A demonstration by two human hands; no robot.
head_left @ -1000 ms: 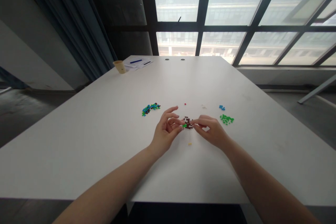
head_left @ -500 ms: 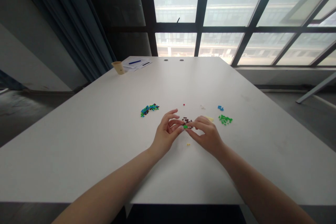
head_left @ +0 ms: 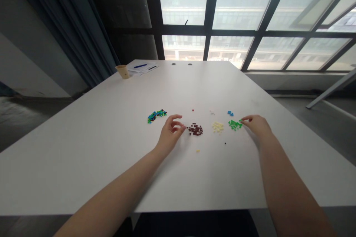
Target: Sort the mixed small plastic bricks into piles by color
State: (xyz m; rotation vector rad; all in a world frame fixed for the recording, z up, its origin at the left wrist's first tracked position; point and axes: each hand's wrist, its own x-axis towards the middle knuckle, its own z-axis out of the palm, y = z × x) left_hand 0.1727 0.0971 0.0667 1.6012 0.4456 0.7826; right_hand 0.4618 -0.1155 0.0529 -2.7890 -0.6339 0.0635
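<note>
My left hand rests on the white table with its fingers loosely curled and apart, holding nothing, just left of a pile of dark brown small bricks. My right hand reaches to the right edge of a pile of green small bricks. Its thumb and forefinger are pinched together on a small green brick there. A pile of cream bricks lies between the brown and green piles.
A mixed blue, green and dark pile lies left of my left hand. A few blue bricks, a red piece, a yellow piece and a dark piece lie scattered. A paper cup and papers sit far left.
My hands were together over the brown pile with a green brick between them. My right hand has since moved right to the green pile; my left hand has drawn back slightly.
</note>
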